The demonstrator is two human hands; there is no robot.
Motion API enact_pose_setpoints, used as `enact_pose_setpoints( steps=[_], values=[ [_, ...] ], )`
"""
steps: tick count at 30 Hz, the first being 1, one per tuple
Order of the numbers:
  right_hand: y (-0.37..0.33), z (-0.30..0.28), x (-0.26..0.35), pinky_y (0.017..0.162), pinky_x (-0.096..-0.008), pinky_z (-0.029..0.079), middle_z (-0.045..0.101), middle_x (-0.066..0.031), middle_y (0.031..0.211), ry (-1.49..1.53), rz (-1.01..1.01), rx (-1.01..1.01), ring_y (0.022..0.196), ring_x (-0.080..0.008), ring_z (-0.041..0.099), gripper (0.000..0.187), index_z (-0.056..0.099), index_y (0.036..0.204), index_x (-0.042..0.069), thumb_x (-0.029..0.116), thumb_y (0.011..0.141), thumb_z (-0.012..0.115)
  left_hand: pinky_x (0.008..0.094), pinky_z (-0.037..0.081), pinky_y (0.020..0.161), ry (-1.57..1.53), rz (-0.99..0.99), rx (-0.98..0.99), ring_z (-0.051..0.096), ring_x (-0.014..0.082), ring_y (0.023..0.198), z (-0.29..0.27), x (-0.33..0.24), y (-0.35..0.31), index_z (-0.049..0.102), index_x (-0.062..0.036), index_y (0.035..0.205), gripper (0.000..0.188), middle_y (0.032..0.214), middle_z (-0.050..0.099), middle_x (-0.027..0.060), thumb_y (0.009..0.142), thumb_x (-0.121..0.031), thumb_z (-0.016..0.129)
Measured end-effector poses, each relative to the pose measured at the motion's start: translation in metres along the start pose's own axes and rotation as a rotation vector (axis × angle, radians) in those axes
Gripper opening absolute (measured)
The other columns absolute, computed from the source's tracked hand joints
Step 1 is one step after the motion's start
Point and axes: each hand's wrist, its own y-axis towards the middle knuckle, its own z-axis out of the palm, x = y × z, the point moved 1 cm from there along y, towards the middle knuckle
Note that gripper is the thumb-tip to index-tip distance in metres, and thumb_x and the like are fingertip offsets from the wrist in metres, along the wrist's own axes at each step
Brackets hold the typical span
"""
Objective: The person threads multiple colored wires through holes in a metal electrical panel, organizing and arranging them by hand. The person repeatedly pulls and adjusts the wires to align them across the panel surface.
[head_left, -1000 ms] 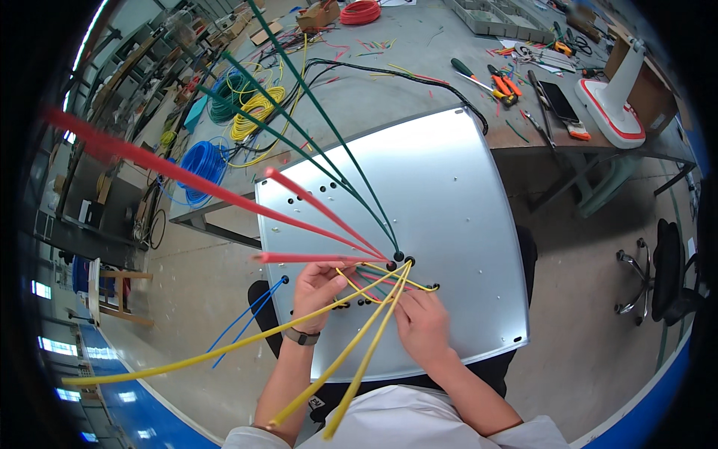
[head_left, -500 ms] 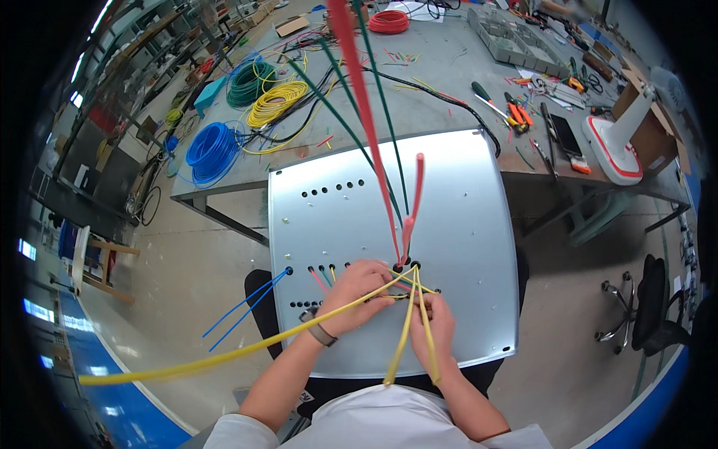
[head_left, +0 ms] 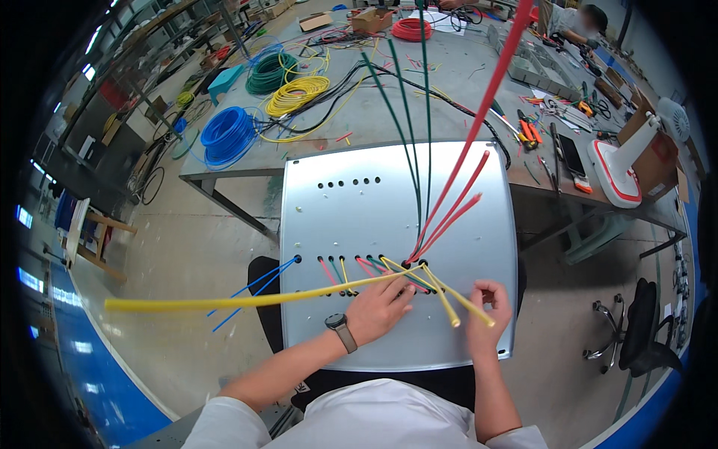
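Observation:
A silver metal panel with rows of holes lies in front of me. Red wires, green wires, thin blue wires and yellow wires pass through its lower row of holes. My left hand, with a watch on the wrist, has its fingers closed on the yellow wires where they come out of the holes. My right hand pinches the tip of a short yellow wire near the panel's lower right corner. Another short yellow wire end sticks out between my hands.
On the grey workbench behind the panel lie blue, green, yellow and red wire coils, pliers, a phone and a white fan. An office chair stands at the right. Another person works far back.
The red and green wires have swung from leaning left to standing upward. My hands have moved apart, the right one going right with a short yellow wire.

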Motion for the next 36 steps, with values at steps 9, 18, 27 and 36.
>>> enact_pose_setpoints(
  steps=[9, 18, 27, 36],
  values=[
    [0.027, 0.015, -0.003, 0.086, -0.0305, 0.057, 0.077, -0.0040, 0.104, 0.106, 0.016, 0.076, 0.091, -0.0121, 0.069, 0.009, 0.077, 0.112, -0.001, 0.001, 0.106, 0.071, 0.0570, 0.027, 0.142, -0.041, 0.028, 0.178, 0.034, 0.0429, 0.173, -0.007, -0.001, -0.009, 0.042, 0.0005, 0.176, 0.081, 0.187, 0.033, 0.0260, 0.110, -0.038, 0.070],
    [0.057, 0.003, -0.015, 0.088, -0.0263, 0.057, 0.077, -0.0034, 0.108, 0.133, 0.100, 0.199, 0.096, -0.0095, 0.069, 0.012, 0.077, 0.119, -0.002, 0.001, 0.109, 0.069, 0.0561, 0.030, 0.140, -0.085, 0.018, 0.245, 0.044, 0.0431, 0.163, -0.001, 0.006, 0.010, 0.046, 0.0028, 0.172, 0.080, 0.171, 0.052, 0.0246, 0.110, -0.041, 0.071],
    [0.121, -0.028, -0.045, 0.093, -0.0271, 0.057, 0.078, -0.0048, 0.115, 0.070, -0.103, 0.028, 0.102, -0.0106, 0.071, 0.018, 0.076, 0.126, -0.003, 0.001, 0.111, 0.067, 0.0547, 0.022, 0.145, -0.088, 0.489, 0.371, 0.029, 0.0403, 0.175, 0.030, 0.021, 0.069, 0.035, 0.0061, 0.176, 0.092, 0.186, 0.033, 0.0266, 0.112, -0.054, 0.062],
    [0.130, -0.069, -0.098, 0.086, -0.0311, 0.060, 0.077, -0.0041, 0.110, -0.004, 0.243, 0.031, 0.096, -0.0125, 0.071, 0.023, 0.078, 0.130, 0.002, 0.018, 0.116, 0.072, 0.0561, 0.006, 0.146, 0.008, 0.541, 0.514, 0.014, 0.0374, 0.181, 0.034, 0.020, 0.078, 0.022, 0.0029, 0.183, 0.098, 0.193, 0.019, 0.0230, 0.117, -0.066, 0.044]
  ],
)
